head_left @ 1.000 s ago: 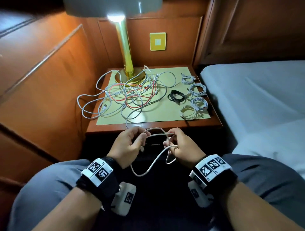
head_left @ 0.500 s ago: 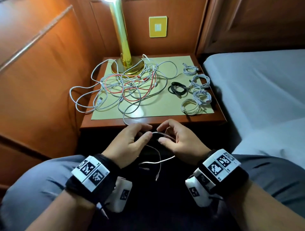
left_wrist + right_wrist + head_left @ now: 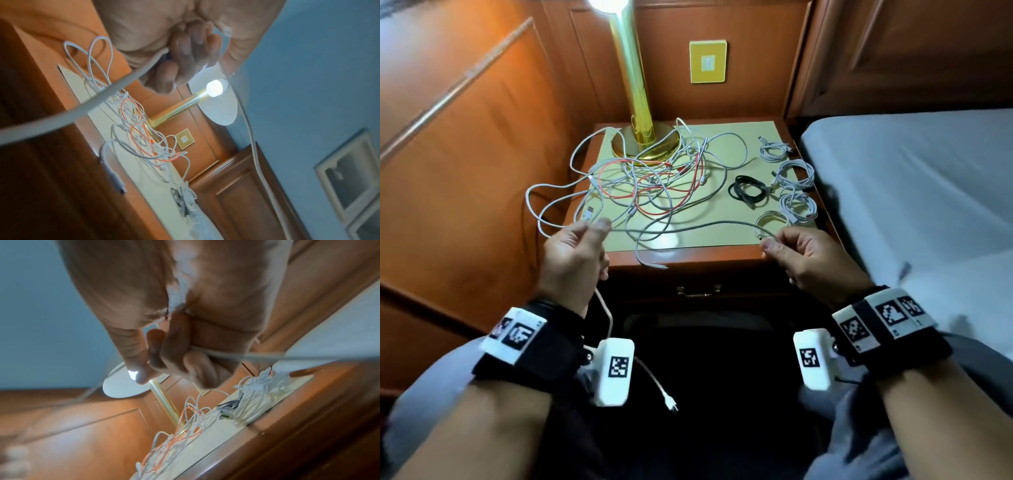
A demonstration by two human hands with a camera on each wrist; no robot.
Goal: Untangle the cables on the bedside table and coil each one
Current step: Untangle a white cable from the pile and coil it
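Note:
A white cable (image 3: 688, 226) runs stretched between my two hands over the bedside table's front edge (image 3: 688, 257). My left hand (image 3: 575, 250) grips it with curled fingers (image 3: 180, 65). The cable's tail hangs below that hand and ends in a plug (image 3: 672, 406) over my lap. My right hand (image 3: 803, 255) pinches the other end, near its connector, and the strand (image 3: 257, 358) leaves the fingers sideways. A tangle of white and red cables (image 3: 647, 185) lies on the pale mat (image 3: 722, 240) around the lamp base. Several white coils (image 3: 792, 173) and one black coil (image 3: 748, 190) lie at the mat's right side.
A brass lamp (image 3: 633, 102) stands at the back of the table, lit. Loops of the tangle (image 3: 541, 212) hang over the table's left edge by the wood panelling. A bed (image 3: 911, 188) adjoins on the right. A drawer handle (image 3: 698, 291) sits below the tabletop.
My hands have moved apart and up from my lap to the table's front edge. The loops they held close together are now pulled out into one straight span.

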